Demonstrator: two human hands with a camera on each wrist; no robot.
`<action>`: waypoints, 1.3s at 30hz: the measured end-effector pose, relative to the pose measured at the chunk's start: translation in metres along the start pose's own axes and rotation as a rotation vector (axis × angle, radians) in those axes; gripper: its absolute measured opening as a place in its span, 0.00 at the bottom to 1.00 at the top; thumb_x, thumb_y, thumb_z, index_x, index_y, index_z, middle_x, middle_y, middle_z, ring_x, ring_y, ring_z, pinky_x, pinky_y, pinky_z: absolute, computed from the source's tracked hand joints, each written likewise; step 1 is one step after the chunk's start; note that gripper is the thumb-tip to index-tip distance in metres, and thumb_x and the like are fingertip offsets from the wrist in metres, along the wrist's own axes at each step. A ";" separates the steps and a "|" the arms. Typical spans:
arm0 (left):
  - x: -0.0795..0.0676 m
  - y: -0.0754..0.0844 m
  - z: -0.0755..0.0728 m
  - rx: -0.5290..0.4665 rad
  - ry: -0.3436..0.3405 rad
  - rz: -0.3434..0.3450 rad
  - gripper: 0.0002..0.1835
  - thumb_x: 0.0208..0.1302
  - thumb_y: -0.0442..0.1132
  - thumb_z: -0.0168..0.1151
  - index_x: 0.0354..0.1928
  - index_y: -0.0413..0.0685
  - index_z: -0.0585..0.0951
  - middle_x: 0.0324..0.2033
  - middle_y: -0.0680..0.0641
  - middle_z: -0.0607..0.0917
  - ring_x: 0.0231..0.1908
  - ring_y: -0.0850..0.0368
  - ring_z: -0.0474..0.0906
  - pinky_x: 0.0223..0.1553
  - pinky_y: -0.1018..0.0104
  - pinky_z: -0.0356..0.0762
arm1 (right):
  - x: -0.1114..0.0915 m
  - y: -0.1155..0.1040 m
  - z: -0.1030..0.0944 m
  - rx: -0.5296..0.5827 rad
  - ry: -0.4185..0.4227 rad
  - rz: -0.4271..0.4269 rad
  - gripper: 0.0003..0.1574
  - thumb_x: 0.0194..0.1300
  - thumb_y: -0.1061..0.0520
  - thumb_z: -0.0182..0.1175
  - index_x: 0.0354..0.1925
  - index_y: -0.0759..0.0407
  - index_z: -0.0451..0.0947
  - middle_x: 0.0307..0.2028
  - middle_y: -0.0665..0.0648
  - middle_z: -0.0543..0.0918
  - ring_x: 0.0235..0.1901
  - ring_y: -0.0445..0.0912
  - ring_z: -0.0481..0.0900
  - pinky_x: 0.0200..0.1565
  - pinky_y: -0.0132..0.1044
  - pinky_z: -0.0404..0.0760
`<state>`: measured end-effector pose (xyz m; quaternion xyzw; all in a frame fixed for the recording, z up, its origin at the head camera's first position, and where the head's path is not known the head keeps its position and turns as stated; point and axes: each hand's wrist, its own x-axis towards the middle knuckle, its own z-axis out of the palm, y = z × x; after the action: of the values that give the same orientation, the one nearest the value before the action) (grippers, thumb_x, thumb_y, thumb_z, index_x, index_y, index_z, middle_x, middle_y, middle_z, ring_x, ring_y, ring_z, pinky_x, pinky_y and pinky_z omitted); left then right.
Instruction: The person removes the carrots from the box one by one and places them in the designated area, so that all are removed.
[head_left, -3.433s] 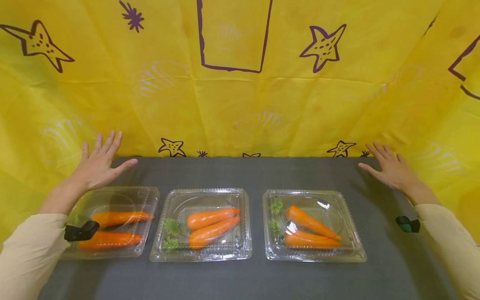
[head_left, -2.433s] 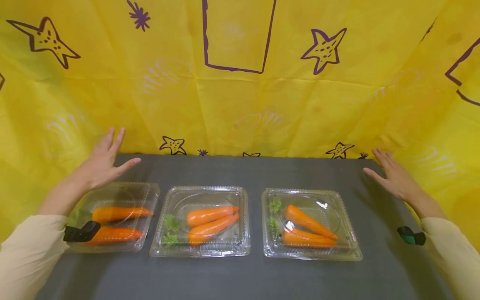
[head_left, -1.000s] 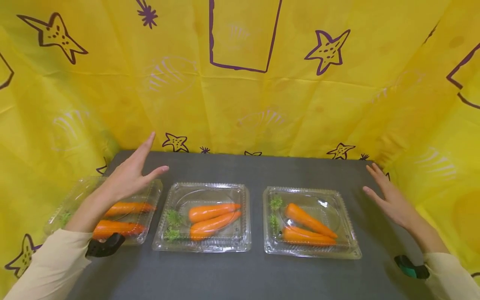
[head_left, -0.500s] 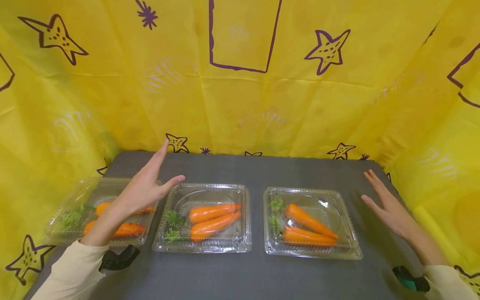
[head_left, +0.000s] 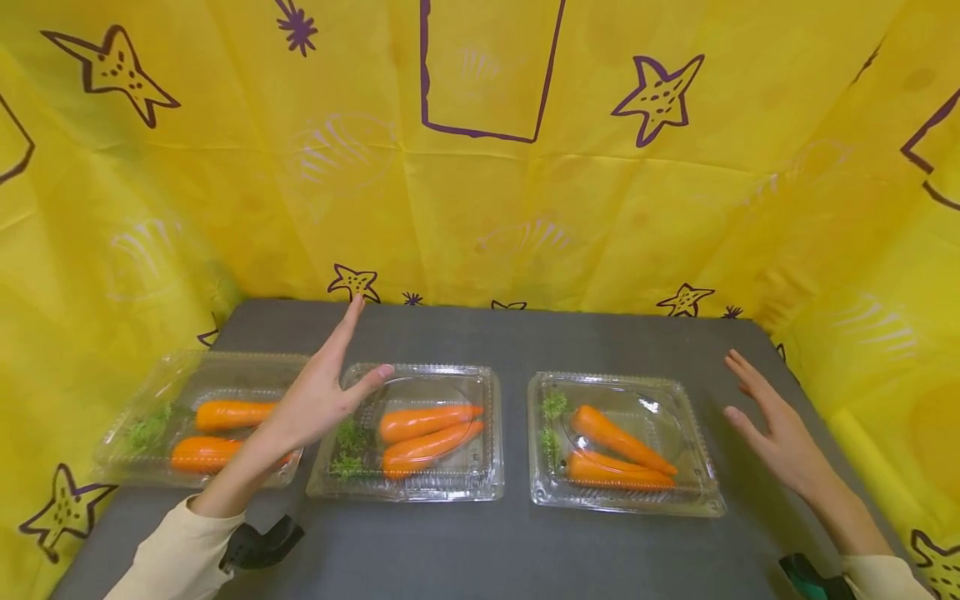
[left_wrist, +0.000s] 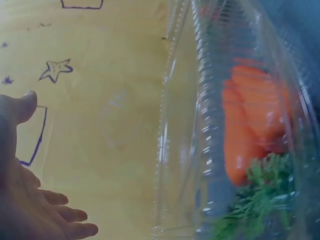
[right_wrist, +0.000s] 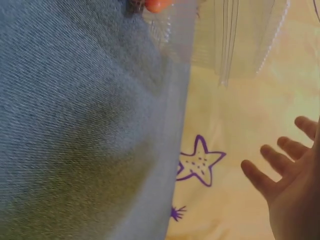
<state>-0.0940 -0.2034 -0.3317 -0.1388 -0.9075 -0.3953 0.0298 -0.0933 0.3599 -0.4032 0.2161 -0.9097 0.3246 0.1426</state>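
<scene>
Three clear plastic clamshell boxes stand in a row on the grey table in the head view, each with two carrots and green sprigs inside. My left hand [head_left: 318,396] hovers with fingers extended and thumb spread, overlapping the gap between the left box [head_left: 161,379] and the middle box [head_left: 487,475]. Its forearm covers part of the left box's carrots [head_left: 232,414]. To the right of the right box [head_left: 693,496], my right hand [head_left: 776,437] is raised with relaxed fingers. Neither hand holds anything. In the left wrist view, a box with carrots [left_wrist: 240,135] and a green sprig [left_wrist: 265,195] is beside the hand.
A yellow cloth [head_left: 465,200] with starfish and fish drawings surrounds the back and sides of the grey table [head_left: 420,546]. Dark wrist cameras are strapped at the left wrist [head_left: 262,543] and the right wrist [head_left: 813,579].
My left hand has come rightward from over the left box toward the middle box. My right hand has drawn closer to me. All three boxes keep their places on the table.
</scene>
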 end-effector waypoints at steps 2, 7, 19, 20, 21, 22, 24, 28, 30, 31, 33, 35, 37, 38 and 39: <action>-0.003 0.001 0.003 -0.018 0.004 -0.003 0.51 0.67 0.52 0.61 0.76 0.72 0.32 0.77 0.54 0.39 0.75 0.43 0.39 0.68 0.31 0.43 | -0.003 -0.001 0.001 0.010 0.016 -0.004 0.47 0.63 0.72 0.57 0.76 0.54 0.55 0.76 0.55 0.54 0.59 0.20 0.59 0.56 0.11 0.54; -0.008 0.005 0.010 -0.053 0.000 0.024 0.52 0.67 0.50 0.62 0.76 0.73 0.33 0.77 0.56 0.41 0.74 0.40 0.44 0.68 0.32 0.47 | -0.010 -0.007 0.005 0.041 0.016 0.019 0.46 0.63 0.73 0.57 0.75 0.55 0.56 0.76 0.55 0.55 0.58 0.21 0.61 0.52 0.11 0.58; -0.020 0.021 0.030 -0.120 -0.025 0.111 0.55 0.65 0.43 0.65 0.77 0.69 0.34 0.77 0.52 0.43 0.70 0.34 0.56 0.66 0.31 0.53 | -0.033 -0.019 0.021 0.267 0.046 0.027 0.36 0.69 0.72 0.47 0.73 0.67 0.55 0.74 0.66 0.55 0.63 0.33 0.66 0.59 0.20 0.64; -0.021 0.021 0.033 -0.121 -0.023 0.110 0.55 0.64 0.43 0.66 0.77 0.69 0.34 0.77 0.51 0.44 0.70 0.34 0.57 0.65 0.31 0.53 | -0.035 -0.019 0.021 0.282 0.035 0.030 0.36 0.70 0.71 0.47 0.74 0.66 0.54 0.74 0.66 0.54 0.64 0.34 0.66 0.59 0.20 0.64; -0.023 0.021 0.036 -0.127 -0.025 0.111 0.55 0.64 0.43 0.66 0.77 0.69 0.34 0.77 0.51 0.44 0.70 0.34 0.57 0.65 0.31 0.53 | -0.037 -0.020 0.022 0.296 0.022 0.031 0.37 0.70 0.71 0.47 0.74 0.67 0.53 0.75 0.66 0.53 0.65 0.34 0.65 0.59 0.20 0.64; -0.024 0.022 0.038 -0.131 -0.028 0.109 0.55 0.64 0.43 0.66 0.77 0.69 0.34 0.77 0.51 0.44 0.70 0.35 0.55 0.66 0.31 0.53 | -0.038 -0.020 0.022 0.306 0.006 0.029 0.37 0.71 0.70 0.47 0.75 0.67 0.51 0.75 0.65 0.52 0.66 0.35 0.64 0.59 0.21 0.64; -0.025 0.024 0.044 -0.131 -0.033 0.108 0.55 0.64 0.44 0.66 0.77 0.68 0.34 0.77 0.53 0.43 0.72 0.38 0.51 0.66 0.31 0.52 | -0.041 -0.021 0.022 0.303 -0.028 0.048 0.41 0.70 0.70 0.49 0.76 0.64 0.47 0.76 0.62 0.51 0.65 0.33 0.64 0.57 0.22 0.67; -0.024 0.029 0.051 -0.107 -0.044 0.096 0.55 0.64 0.48 0.65 0.77 0.68 0.34 0.77 0.54 0.41 0.74 0.44 0.45 0.67 0.32 0.51 | -0.046 -0.023 0.024 0.296 -0.098 0.090 0.51 0.66 0.71 0.53 0.78 0.58 0.39 0.78 0.57 0.45 0.65 0.29 0.61 0.53 0.21 0.70; -0.022 0.032 0.055 -0.104 -0.052 0.090 0.55 0.64 0.49 0.66 0.77 0.69 0.34 0.77 0.55 0.41 0.74 0.45 0.45 0.67 0.32 0.52 | -0.048 -0.023 0.026 0.306 -0.113 0.096 0.55 0.64 0.72 0.56 0.78 0.57 0.37 0.78 0.56 0.42 0.66 0.28 0.58 0.54 0.20 0.69; -0.021 0.033 0.057 -0.107 -0.059 0.087 0.55 0.64 0.50 0.66 0.77 0.69 0.34 0.77 0.55 0.41 0.74 0.45 0.45 0.67 0.32 0.51 | -0.049 -0.023 0.027 0.314 -0.118 0.095 0.57 0.62 0.72 0.57 0.78 0.57 0.36 0.78 0.56 0.41 0.66 0.28 0.58 0.54 0.20 0.70; -0.019 0.037 0.063 -0.121 -0.071 0.091 0.55 0.63 0.51 0.66 0.77 0.70 0.35 0.77 0.55 0.41 0.74 0.45 0.45 0.67 0.33 0.52 | -0.050 -0.024 0.028 0.331 -0.120 0.088 0.60 0.60 0.73 0.60 0.78 0.57 0.36 0.78 0.56 0.41 0.67 0.28 0.57 0.54 0.19 0.68; -0.017 0.041 0.068 -0.131 -0.082 0.087 0.55 0.63 0.53 0.66 0.77 0.72 0.35 0.77 0.58 0.40 0.74 0.47 0.45 0.67 0.33 0.52 | -0.050 -0.024 0.030 0.352 -0.120 0.071 0.62 0.57 0.72 0.62 0.78 0.59 0.36 0.78 0.57 0.40 0.68 0.29 0.56 0.55 0.18 0.67; -0.015 0.046 0.073 -0.138 -0.090 0.085 0.55 0.62 0.56 0.65 0.77 0.73 0.35 0.77 0.60 0.40 0.74 0.48 0.45 0.67 0.33 0.52 | -0.049 -0.025 0.032 0.377 -0.117 0.056 0.64 0.56 0.72 0.64 0.78 0.60 0.36 0.78 0.58 0.40 0.69 0.31 0.55 0.56 0.17 0.66; -0.014 0.048 0.075 -0.143 -0.094 0.088 0.55 0.62 0.58 0.65 0.76 0.74 0.34 0.76 0.61 0.40 0.74 0.49 0.45 0.67 0.34 0.51 | -0.048 -0.025 0.033 0.388 -0.115 0.052 0.65 0.55 0.72 0.65 0.78 0.61 0.36 0.78 0.58 0.40 0.70 0.31 0.54 0.57 0.17 0.66; -0.012 0.051 0.078 -0.148 -0.098 0.089 0.55 0.62 0.59 0.64 0.76 0.74 0.34 0.76 0.62 0.39 0.74 0.50 0.45 0.67 0.34 0.51 | -0.048 -0.025 0.034 0.398 -0.116 0.049 0.65 0.54 0.72 0.66 0.78 0.62 0.36 0.78 0.58 0.39 0.71 0.32 0.53 0.58 0.17 0.65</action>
<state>-0.0639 -0.1169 -0.3512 -0.1998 -0.8692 -0.4522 -0.0077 -0.0434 0.3350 -0.4342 0.2363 -0.8392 0.4884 0.0364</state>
